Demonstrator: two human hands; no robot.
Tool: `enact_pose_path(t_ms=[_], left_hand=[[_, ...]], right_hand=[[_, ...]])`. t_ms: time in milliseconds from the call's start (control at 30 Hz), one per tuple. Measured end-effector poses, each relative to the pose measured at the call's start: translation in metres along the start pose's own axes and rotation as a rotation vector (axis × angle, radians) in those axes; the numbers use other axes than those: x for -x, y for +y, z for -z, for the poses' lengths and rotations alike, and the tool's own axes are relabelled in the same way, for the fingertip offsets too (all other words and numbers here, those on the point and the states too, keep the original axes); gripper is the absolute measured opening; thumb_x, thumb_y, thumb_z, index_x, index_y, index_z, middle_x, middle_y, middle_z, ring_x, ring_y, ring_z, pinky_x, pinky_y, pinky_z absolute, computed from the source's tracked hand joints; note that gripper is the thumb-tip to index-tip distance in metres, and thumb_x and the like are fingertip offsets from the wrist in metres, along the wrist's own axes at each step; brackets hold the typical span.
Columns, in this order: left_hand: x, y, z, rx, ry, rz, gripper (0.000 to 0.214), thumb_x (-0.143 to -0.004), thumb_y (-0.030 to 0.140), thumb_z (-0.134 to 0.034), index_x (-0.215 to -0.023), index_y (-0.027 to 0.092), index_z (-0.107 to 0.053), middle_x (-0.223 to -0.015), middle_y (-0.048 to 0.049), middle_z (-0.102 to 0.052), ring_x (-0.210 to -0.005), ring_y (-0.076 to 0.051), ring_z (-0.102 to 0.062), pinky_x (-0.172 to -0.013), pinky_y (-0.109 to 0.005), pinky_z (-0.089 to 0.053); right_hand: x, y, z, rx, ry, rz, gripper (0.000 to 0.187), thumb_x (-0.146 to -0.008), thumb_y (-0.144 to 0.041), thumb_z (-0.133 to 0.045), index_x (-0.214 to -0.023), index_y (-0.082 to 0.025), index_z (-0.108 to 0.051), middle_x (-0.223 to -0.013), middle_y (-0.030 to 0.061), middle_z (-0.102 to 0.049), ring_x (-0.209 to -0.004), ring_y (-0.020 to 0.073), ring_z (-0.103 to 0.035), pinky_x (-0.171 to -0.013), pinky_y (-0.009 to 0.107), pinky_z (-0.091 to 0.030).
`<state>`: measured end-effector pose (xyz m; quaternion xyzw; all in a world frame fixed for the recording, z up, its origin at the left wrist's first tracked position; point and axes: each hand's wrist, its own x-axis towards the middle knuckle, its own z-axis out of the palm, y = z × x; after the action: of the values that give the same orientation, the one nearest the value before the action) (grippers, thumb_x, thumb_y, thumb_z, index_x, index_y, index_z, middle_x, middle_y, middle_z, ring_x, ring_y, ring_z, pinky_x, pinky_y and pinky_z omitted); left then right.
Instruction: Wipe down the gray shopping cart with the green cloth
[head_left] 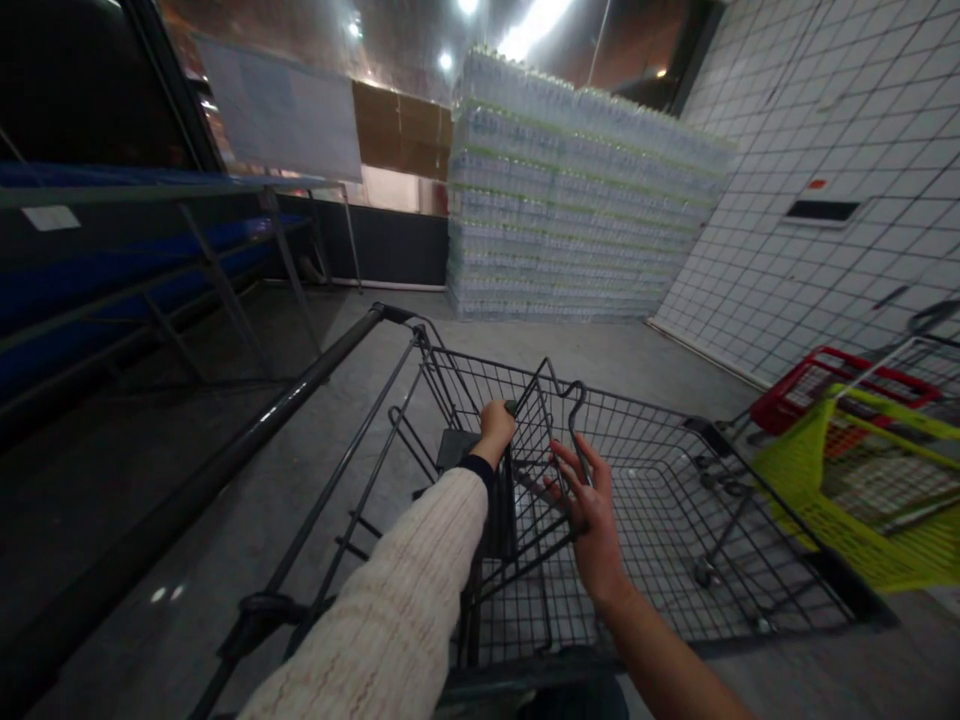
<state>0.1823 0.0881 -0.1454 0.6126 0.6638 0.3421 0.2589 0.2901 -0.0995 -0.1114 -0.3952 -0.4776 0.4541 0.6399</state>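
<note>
A black wire shopping cart [637, 530] stands across the front of me, its handle bar [300, 395] on the left. My left hand [497, 425], in a cream knit sleeve with a dark cuff, is closed at the upper edge of the cart's wire seat frame [541, 385]. A small dark green bit shows beside its fingers; what it is I cannot make out. My right hand [589, 510] has its fingers spread around the curved wire on the near side of that frame. Below my left hand is a black seat panel [501, 515].
Shrink-wrapped bottle packs [570, 200] are stacked high at the back. A yellow basket [862, 490] and a red basket [840, 385] stand right of the cart, near the white tiled wall [847, 130]. Metal racks with blue shelves [97, 270] line the left.
</note>
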Motion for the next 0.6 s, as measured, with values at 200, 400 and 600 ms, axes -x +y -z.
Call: enact_pose_path(t_ms=[200,400,600], left_hand=[[-0.006,0.042,0.008,0.258,0.209,-0.289,0.042,-0.086,0.011,-0.052,-0.126,0.018,-0.061,-0.117,-0.0077,-0.066,-0.107,-0.016,-0.059,-0.095,-0.024,-0.044],[0.019,0.022,0.000,0.134,0.162,-0.322,0.054,-0.081,0.000,-0.045,-0.131,0.016,-0.057,-0.113,-0.0108,-0.061,-0.108,-0.017,-0.055,-0.098,-0.027,-0.042],[0.046,-0.001,0.003,0.009,-0.007,-0.164,0.032,-0.073,-0.002,-0.053,-0.093,0.011,-0.074,-0.084,-0.0120,-0.069,-0.085,-0.020,-0.064,-0.080,-0.029,-0.048]], right_hand=[[0.000,0.000,0.001,0.026,-0.001,0.007,0.058,-0.084,-0.058,-0.050,-0.136,-0.032,-0.040,-0.136,0.0076,-0.052,-0.130,0.0271,-0.045,-0.105,0.053,-0.037],[-0.001,0.002,0.001,0.039,0.005,0.022,0.059,-0.085,-0.058,-0.049,-0.137,-0.031,-0.039,-0.134,0.0084,-0.053,-0.128,0.0267,-0.046,-0.104,0.052,-0.038],[-0.009,0.010,0.002,0.042,0.045,0.012,0.060,-0.084,-0.056,-0.050,-0.137,-0.031,-0.040,-0.134,0.0082,-0.053,-0.124,0.0261,-0.048,-0.098,0.048,-0.043]])
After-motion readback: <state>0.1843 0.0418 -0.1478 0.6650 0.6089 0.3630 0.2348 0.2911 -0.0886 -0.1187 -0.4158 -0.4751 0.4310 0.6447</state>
